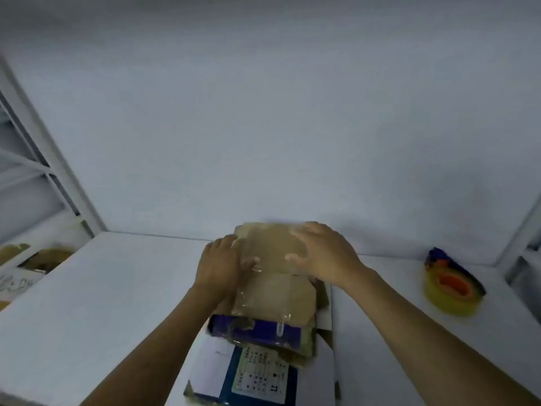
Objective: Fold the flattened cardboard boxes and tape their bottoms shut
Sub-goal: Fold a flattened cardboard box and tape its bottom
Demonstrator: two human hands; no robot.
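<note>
Both hands (222, 265) (325, 253) flat on taped cardboard box (272, 291), table (87, 288).

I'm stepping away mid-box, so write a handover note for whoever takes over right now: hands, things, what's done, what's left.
Left hand: open, flat on the brown box.
Right hand: open, fingers spread, pressing the same box's far part.
Clear tape lies across the box's closed flaps. The tape roll sits untouched on the white table, right of the box.
Done: this box folded, tape laid on.
Left: probably smooth the tape down and check the seal.
Blue-and-white printed cardboard lies nearer the person; I cannot tell whether it is another box.
</note>
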